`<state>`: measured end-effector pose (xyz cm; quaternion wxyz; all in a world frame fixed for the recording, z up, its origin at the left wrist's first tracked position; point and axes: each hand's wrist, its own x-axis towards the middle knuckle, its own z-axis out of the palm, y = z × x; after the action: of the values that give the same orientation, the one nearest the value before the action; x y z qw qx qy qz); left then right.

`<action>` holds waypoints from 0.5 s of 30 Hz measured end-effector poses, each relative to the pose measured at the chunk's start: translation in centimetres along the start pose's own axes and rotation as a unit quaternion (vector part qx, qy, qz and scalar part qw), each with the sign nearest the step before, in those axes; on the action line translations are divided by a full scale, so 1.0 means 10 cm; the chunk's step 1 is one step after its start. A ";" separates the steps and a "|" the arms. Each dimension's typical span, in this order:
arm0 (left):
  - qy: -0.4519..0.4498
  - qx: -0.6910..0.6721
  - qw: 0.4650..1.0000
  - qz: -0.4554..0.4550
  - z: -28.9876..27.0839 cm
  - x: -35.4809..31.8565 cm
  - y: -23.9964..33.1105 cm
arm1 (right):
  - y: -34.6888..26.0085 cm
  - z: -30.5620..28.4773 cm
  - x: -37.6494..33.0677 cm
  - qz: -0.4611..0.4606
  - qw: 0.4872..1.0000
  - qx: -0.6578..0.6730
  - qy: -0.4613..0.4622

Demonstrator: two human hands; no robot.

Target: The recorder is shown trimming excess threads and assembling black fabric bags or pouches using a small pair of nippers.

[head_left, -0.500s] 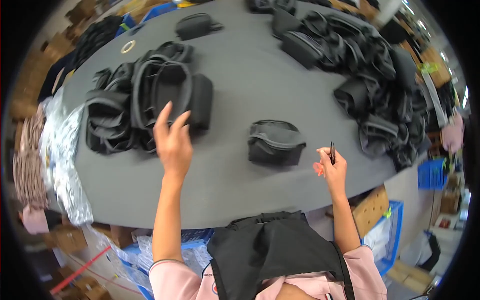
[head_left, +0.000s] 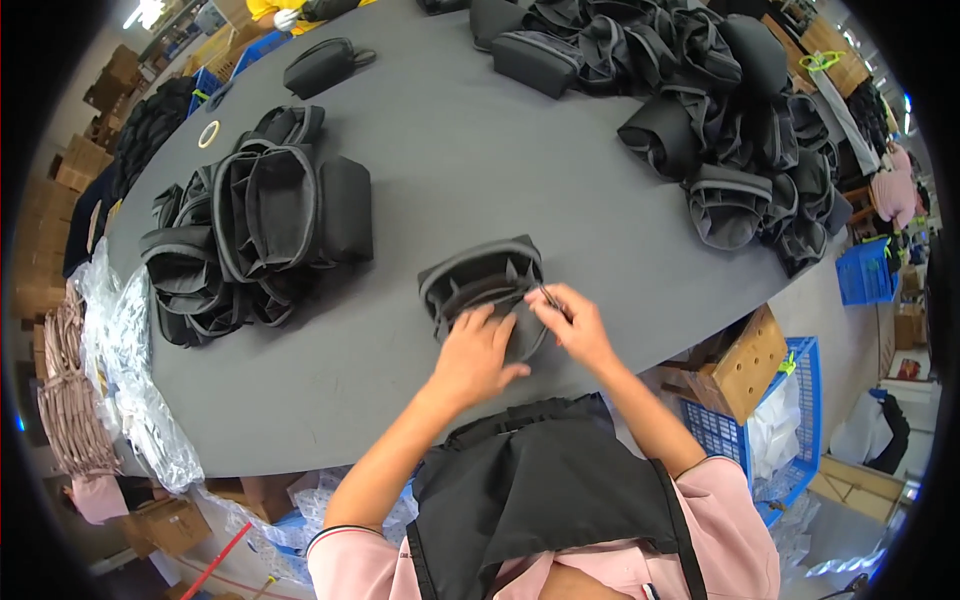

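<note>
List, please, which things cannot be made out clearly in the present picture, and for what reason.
All in the head view:
1. Floor of the open black fabric pouch: partly hidden by the left hand.
2. Exact kind of the thin dark tool: too small, partly covered by the fingers of the right hand.
3. Count in the right-side heap of black fabric pouches: they overlap.
4. Person in yellow clothing: cut off by the upper edge.

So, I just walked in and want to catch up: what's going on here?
A person is handling an open black bag on a grey table. Of the hands, the left hand rests on the bag's near part, and the right hand holds a small dark tool beside it. More black bags sit in piles to the left and right.
</note>
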<state>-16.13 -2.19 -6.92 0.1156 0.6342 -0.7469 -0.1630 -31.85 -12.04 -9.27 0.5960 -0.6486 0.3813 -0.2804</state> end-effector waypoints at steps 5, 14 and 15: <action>-0.019 -0.268 0.945 -0.184 0.07 0.03 0.16 | 0.02 0.14 -0.36 -0.019 0.999 0.035 -0.016; 0.083 -0.362 0.888 -0.269 0.32 -0.26 0.18 | 0.16 0.11 -0.46 0.180 0.903 0.370 0.123; 0.087 -0.338 0.902 -0.256 0.34 -0.27 0.19 | 0.19 0.08 -0.42 0.183 0.901 0.372 0.126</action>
<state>-18.72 1.08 -9.17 0.3412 0.7383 -0.4457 -0.3739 -33.82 -8.06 -10.84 0.7817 -0.2583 0.4329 -0.3672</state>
